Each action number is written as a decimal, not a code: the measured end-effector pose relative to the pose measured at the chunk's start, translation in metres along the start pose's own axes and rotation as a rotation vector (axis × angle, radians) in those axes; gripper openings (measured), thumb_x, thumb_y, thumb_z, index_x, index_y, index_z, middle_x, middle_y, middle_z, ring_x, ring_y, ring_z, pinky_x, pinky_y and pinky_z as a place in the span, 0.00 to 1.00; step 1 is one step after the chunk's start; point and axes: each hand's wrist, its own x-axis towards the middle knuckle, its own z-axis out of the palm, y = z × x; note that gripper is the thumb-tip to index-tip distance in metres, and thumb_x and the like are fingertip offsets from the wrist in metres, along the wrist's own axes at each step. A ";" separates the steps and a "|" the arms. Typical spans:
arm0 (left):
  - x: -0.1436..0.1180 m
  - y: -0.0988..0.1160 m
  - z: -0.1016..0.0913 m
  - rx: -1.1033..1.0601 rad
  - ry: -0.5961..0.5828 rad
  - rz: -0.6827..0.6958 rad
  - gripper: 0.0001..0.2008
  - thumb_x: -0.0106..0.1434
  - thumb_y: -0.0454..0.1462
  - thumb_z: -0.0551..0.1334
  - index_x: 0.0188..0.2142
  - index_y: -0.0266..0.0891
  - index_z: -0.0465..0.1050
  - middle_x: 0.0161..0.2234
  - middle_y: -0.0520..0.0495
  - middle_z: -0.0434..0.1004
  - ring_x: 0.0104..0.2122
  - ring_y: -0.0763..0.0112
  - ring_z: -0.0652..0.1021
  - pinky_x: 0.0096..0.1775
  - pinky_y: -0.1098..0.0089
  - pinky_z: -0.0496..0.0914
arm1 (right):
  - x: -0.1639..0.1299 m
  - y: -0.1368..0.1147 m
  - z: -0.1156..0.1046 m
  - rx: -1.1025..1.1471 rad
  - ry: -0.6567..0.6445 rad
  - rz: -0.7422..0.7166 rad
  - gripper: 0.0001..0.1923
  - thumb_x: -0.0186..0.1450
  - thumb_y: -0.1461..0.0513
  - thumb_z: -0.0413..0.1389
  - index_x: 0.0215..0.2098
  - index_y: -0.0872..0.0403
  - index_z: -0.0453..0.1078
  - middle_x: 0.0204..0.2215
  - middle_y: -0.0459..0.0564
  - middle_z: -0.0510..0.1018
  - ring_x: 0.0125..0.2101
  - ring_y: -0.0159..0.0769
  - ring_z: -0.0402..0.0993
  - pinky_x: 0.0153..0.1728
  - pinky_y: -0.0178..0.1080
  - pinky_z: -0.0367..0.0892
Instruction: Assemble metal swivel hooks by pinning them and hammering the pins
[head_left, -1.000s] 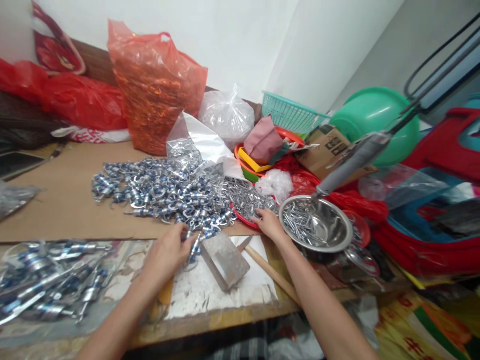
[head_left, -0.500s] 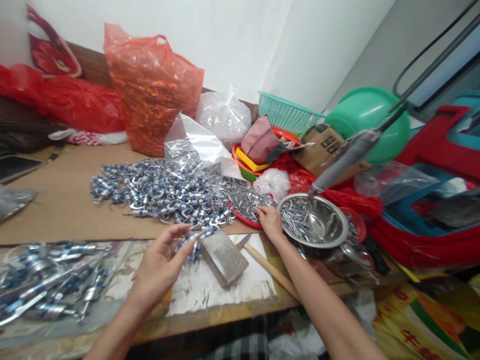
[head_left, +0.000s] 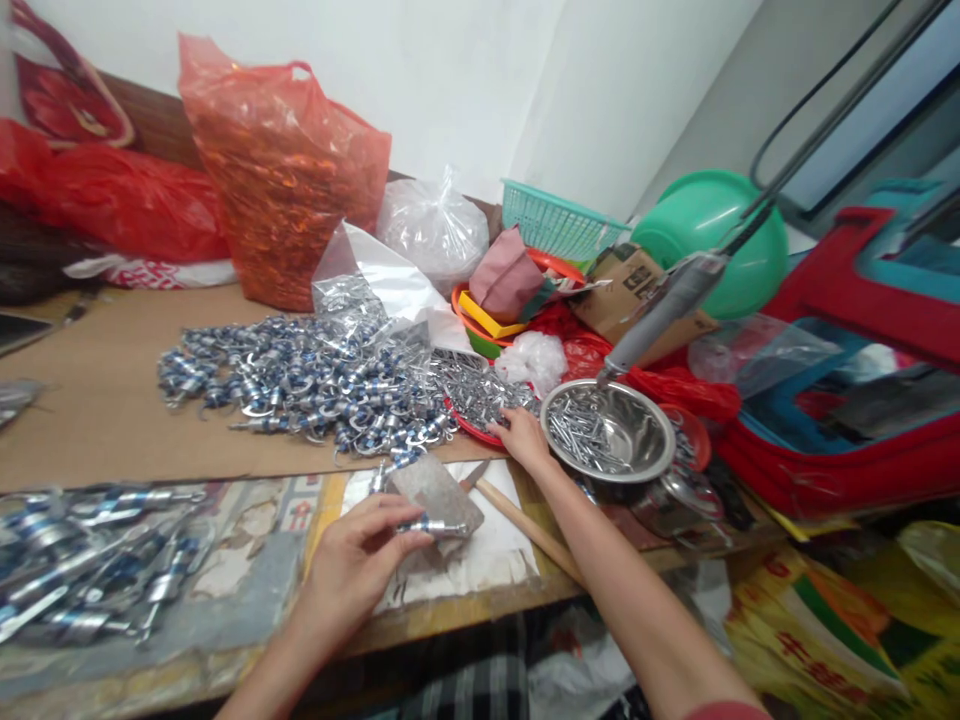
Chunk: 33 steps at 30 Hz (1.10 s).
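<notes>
The left hand (head_left: pixel 358 563) is pinching a small silver-and-blue metal piece (head_left: pixel 429 526) in its grip, fingers closed on it, and is holding it against the near face of the grey block (head_left: pixel 437 493) lying just beyond the fingertips on the desk (head_left: pixel 112 420). A wooden-handled tool (head_left: pixel 525 525) is lying to the right of that grip, its handle running toward the desk's near edge. Farther beyond the left grip, a wide heap of silver-and-blue pieces (head_left: pixel 300 385) is spreading over the brown board.

The right hand (head_left: pixel 520 440) is resting with fingers curled down into the small silver parts (head_left: pixel 480 390) piled on a red plate (head_left: pixel 469 428); whether its grip is closed on any of them cannot be told. Just right of this hand a steel bowl (head_left: pixel 607 432) is holding more silver parts. A bagged pile of pieces (head_left: pixel 82 565) is lying well left of the left grip.
</notes>
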 end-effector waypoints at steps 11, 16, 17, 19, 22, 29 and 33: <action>-0.001 -0.003 -0.001 0.003 -0.011 -0.140 0.07 0.46 0.39 0.66 0.28 0.45 0.79 0.35 0.47 0.81 0.40 0.57 0.77 0.49 0.59 0.64 | 0.000 -0.007 0.002 -0.061 0.000 0.010 0.11 0.63 0.61 0.48 0.39 0.51 0.71 0.36 0.50 0.76 0.38 0.38 0.71 0.35 0.35 0.61; 0.000 -0.002 0.001 0.035 -0.023 -0.090 0.05 0.48 0.38 0.64 0.25 0.43 0.79 0.33 0.46 0.81 0.37 0.58 0.77 0.46 0.60 0.67 | 0.003 -0.006 0.001 -0.065 -0.034 -0.031 0.12 0.61 0.58 0.51 0.42 0.51 0.70 0.39 0.51 0.74 0.39 0.36 0.70 0.37 0.34 0.60; 0.000 -0.002 0.001 0.036 -0.027 -0.083 0.05 0.49 0.38 0.63 0.25 0.42 0.79 0.33 0.46 0.81 0.37 0.58 0.77 0.45 0.61 0.68 | 0.004 -0.006 0.001 -0.064 -0.044 -0.039 0.12 0.61 0.57 0.52 0.41 0.51 0.71 0.38 0.50 0.75 0.39 0.36 0.70 0.37 0.33 0.60; 0.001 -0.003 0.002 0.041 -0.037 -0.073 0.06 0.49 0.38 0.63 0.25 0.42 0.78 0.32 0.46 0.81 0.36 0.59 0.78 0.43 0.62 0.68 | 0.006 -0.007 0.001 -0.059 -0.055 -0.046 0.11 0.59 0.56 0.54 0.38 0.49 0.73 0.36 0.48 0.75 0.38 0.35 0.70 0.37 0.33 0.60; 0.001 -0.005 0.001 0.052 -0.040 -0.059 0.06 0.49 0.39 0.62 0.25 0.41 0.78 0.32 0.46 0.81 0.36 0.60 0.78 0.43 0.62 0.69 | 0.007 -0.009 0.001 -0.051 -0.039 -0.035 0.09 0.59 0.57 0.54 0.35 0.48 0.74 0.35 0.47 0.76 0.37 0.35 0.70 0.36 0.33 0.60; 0.000 -0.011 0.001 0.085 -0.024 -0.089 0.08 0.48 0.40 0.63 0.28 0.42 0.78 0.33 0.47 0.81 0.36 0.61 0.78 0.43 0.63 0.69 | 0.002 -0.011 0.002 -0.005 0.029 -0.026 0.10 0.61 0.58 0.51 0.33 0.49 0.74 0.35 0.49 0.76 0.37 0.37 0.70 0.36 0.35 0.60; 0.000 -0.010 0.001 0.069 -0.021 -0.128 0.10 0.48 0.40 0.64 0.31 0.41 0.78 0.32 0.48 0.82 0.35 0.61 0.78 0.40 0.66 0.71 | 0.003 -0.009 -0.003 0.079 0.062 -0.013 0.09 0.62 0.61 0.50 0.33 0.50 0.73 0.34 0.49 0.76 0.37 0.37 0.70 0.37 0.36 0.60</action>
